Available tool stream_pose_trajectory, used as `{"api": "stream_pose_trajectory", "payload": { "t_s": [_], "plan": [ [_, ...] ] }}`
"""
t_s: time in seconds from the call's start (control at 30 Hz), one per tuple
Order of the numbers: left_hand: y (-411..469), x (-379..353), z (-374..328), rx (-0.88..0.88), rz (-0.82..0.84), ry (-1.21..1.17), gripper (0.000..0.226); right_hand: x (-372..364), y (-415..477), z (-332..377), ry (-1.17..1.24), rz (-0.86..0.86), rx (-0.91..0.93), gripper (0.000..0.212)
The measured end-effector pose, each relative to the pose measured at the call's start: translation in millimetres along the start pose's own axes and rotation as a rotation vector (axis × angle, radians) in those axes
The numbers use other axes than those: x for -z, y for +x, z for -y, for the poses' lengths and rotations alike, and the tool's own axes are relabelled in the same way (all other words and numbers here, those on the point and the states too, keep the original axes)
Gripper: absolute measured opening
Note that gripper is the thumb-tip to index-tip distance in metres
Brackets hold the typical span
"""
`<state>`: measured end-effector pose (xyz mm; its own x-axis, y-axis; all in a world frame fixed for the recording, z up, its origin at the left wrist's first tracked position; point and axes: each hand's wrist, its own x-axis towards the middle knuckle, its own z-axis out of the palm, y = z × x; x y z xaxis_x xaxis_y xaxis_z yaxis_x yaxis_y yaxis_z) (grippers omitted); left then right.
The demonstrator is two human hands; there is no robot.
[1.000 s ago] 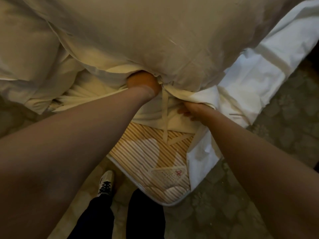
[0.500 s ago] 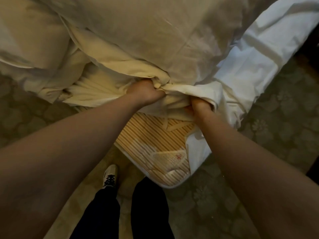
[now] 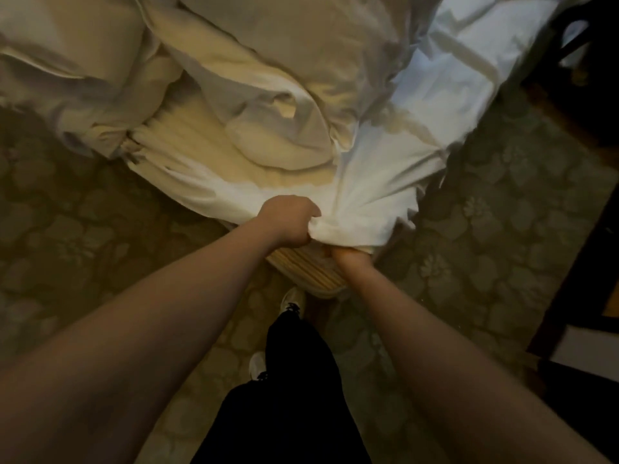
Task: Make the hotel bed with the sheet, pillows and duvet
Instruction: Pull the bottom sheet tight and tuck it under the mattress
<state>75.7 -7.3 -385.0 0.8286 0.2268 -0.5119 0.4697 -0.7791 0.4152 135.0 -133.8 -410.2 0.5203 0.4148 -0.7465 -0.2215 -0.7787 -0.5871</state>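
Note:
I stand at a corner of the bed. The white sheet (image 3: pixel 378 182) is stretched down over the corner of the striped mattress (image 3: pixel 301 272), of which only a small tip shows. My left hand (image 3: pixel 288 222) is fisted on a bunch of the sheet at the corner. My right hand (image 3: pixel 348 256) grips the sheet's edge from underneath, partly hidden by the cloth. A cream duvet (image 3: pixel 261 55) lies rumpled over the bed behind, with a fold of it hanging near the corner.
Patterned green carpet (image 3: pixel 502 212) surrounds the bed corner. Dark furniture (image 3: pixel 589 78) stands at the right edge. My dark trousers (image 3: pixel 284 396) and white shoes (image 3: pixel 293 303) are directly below the mattress corner.
Both hands have pulled the white sheet down and toward me over the mattress corner, covering most of the striped surface. The duvet has slid back from the corner.

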Motion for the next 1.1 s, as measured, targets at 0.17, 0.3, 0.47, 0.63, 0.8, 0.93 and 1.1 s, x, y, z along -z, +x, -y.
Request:
{"api": "stream_pose_trajectory", "payload": {
  "t_s": [0.17, 0.3, 0.47, 0.63, 0.8, 0.93, 1.1],
  "plan": [
    [-47.6, -19.8, 2.1, 0.058, -0.125, -0.130, 0.016, -15.9, -35.7, -15.6, 0.321, -0.200, -0.030, 0.041],
    [-73.4, -37.4, -20.5, 0.059, -0.158, -0.144, 0.012, 3.1, -55.8, -16.0, 1.111, -0.182, -0.038, 0.033],
    [-91.6, -45.3, -38.2, 0.083, -0.229, -0.154, 0.018, 16.4, -52.4, -34.9, 1.187, -0.296, -0.213, 0.045],
    [-112.2, -66.9, -49.0, 0.148, -0.215, -0.237, 0.022, -15.9, -82.7, -60.0, 1.044, -0.445, -0.320, 0.035],
    [-148.8, -98.6, -43.0, 0.274, -0.288, -0.281, 0.029, -45.7, -122.3, -70.9, 1.074, -0.360, -0.323, 0.042],
    [-176.5, -116.9, -43.3, 0.316, -0.336, -0.251, 0.030, -60.0, -148.5, -91.6, 1.132, -0.238, -0.361, 0.033],
    [-204.7, -127.6, -47.7, 0.328, -0.354, -0.153, 0.028, -78.2, -175.8, -114.3, 1.129, -0.176, -0.371, 0.034]
  ]
}}
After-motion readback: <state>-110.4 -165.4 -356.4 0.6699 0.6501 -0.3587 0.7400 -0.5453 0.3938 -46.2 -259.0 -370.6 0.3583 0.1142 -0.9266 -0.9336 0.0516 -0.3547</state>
